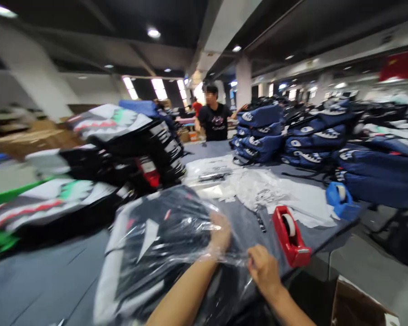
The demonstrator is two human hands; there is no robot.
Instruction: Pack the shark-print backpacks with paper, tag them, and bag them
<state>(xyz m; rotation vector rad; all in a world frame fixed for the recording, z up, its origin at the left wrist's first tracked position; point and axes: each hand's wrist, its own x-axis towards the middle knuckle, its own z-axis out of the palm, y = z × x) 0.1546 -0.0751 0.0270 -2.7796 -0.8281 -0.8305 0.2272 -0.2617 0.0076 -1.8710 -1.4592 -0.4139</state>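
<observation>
A dark backpack with white edging [170, 231] lies on the table inside a clear plastic bag. My left hand [219, 233] is inside or under the clear plastic at the backpack's right side; its fingers are blurred, and whether they hold anything is hidden. Beside the bag's right edge, my right hand [262, 267] has its fingers closed on the plastic, which is stretched between the two hands. Just right of my right hand stands a red tape dispenser [291, 237] with a white roll.
Grey and black backpacks [115, 131] are piled at the left. Blue backpacks [258, 131] stand in stacks behind. Flat plastic bags [279, 192] and a blue tape dispenser [342, 199] lie at the right. A person [216, 115] stands across the table. An open carton [360, 303] is below.
</observation>
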